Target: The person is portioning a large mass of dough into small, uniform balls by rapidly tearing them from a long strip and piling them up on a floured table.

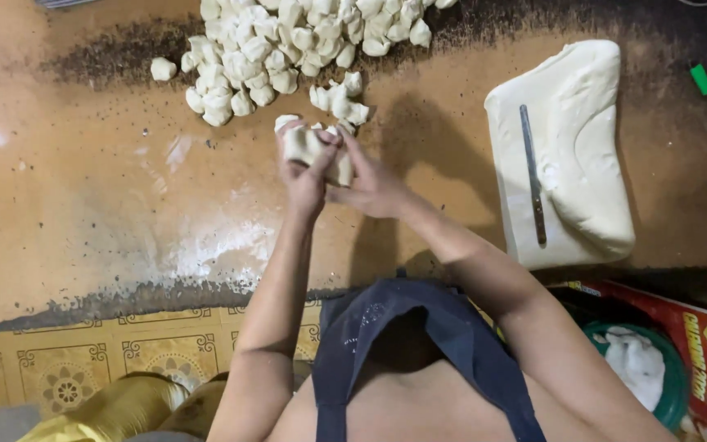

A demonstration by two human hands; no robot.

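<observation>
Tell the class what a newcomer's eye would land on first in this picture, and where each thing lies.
First, the two hands meeting at the centre: the left hand and right hand squeeze a lump of dough between them. Behind them, at the top, lies a heap of small dough pieces on the brown table. At the right sits a big dough slab with a long knife lying on it.

A soft, pale lump of dough [308, 147] is squeezed between both hands, held up above the brown table, near the far edge.
</observation>
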